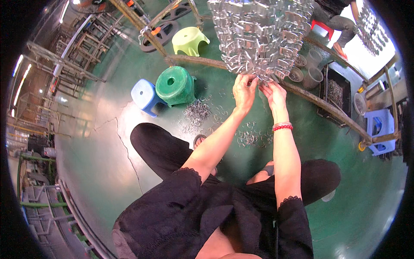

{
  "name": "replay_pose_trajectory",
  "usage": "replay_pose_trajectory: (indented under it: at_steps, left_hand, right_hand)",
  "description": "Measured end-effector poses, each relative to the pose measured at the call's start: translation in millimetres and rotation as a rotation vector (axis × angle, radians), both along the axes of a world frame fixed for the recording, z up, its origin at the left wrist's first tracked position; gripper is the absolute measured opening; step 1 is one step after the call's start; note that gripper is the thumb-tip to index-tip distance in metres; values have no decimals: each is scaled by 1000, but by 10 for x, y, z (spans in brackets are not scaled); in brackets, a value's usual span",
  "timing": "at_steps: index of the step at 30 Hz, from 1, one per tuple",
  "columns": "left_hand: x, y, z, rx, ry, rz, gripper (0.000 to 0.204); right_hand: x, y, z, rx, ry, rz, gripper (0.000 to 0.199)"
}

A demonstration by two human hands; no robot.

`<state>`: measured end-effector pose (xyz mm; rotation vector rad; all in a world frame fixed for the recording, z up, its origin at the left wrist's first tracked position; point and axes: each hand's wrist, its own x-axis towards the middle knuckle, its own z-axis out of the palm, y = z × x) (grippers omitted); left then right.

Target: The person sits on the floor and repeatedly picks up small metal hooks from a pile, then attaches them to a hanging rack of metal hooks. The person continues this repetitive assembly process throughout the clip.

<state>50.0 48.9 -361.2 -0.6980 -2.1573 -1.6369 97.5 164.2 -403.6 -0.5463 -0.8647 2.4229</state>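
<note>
Both hands are working the bottom edge of the hanging rack of metal clips (261, 34). Left hand (244, 91) and right hand (273, 94) are pinching clips, fingers curled. Clips are looking light, stiff, sharp-edged; best gripped by flat sides.

A glossy green floor (99, 142), cracked near the left, fills the room and mirrors the strip lights (19, 86) at the left rim. On it stand a blue stool (144, 96), a round green stool (174, 85) and a pale green stool (189, 40), with a second blue stool (379, 125) at the right. Metal racks (69, 60) line the left side, and bright daylight enters at the upper right.
</note>
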Motion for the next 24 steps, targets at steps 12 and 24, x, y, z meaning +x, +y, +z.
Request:
replay_pose_trajectory:
  at_steps: [12,24]
  left_hand:
    - [197,-185,-104,233,9,-57,16]
    - [253,-732,-194,240,-87,-34,19]
  right_hand:
    - [264,-8,38,29,-56,-47,28]
    - [484,-1066,441,882,-395,-163,40]
